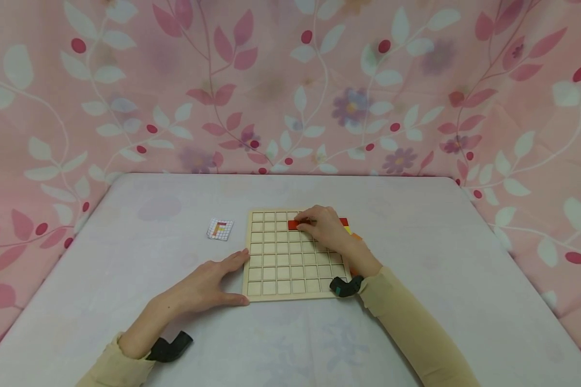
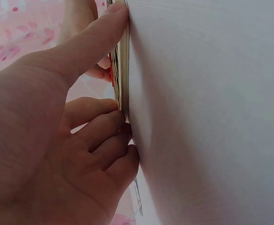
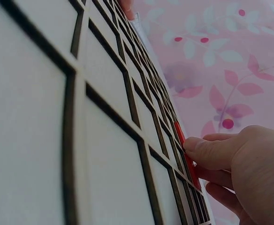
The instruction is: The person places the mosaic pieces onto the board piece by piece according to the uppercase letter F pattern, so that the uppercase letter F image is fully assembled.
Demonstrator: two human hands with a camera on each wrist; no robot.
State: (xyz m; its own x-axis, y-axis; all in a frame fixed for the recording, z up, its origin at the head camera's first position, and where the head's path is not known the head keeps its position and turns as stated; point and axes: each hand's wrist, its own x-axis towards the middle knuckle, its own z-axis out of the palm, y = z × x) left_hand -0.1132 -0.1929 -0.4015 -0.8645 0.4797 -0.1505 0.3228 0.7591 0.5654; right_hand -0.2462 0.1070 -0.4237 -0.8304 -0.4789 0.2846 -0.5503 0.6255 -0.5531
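Note:
A pale wooden grid board [image 1: 276, 260] lies flat on the table. In its upper rows sits a red piece [image 1: 292, 225], and my right hand [image 1: 326, 231] pinches it between thumb and fingers. In the right wrist view, the thumb lies against the red strip [image 3: 191, 169], low on the grid. My left hand [image 1: 203, 286] rests at the board's left edge, thumb near the lower corner and fingers higher up. Seen from the left wrist, the fingertips [image 2: 113, 119] touch the board's side [image 2: 124, 61]. My right hand and forearm hide part of the grid.
Left of the board lies a small printed card [image 1: 220, 229] with a coloured grid pattern. Another red piece [image 1: 344, 221], a yellow piece [image 1: 347, 229] and an orange piece [image 1: 356, 236] show beside the right wrist, partly hidden. A floral curtain [image 1: 281, 97] hangs behind the white-covered table [image 1: 290, 344].

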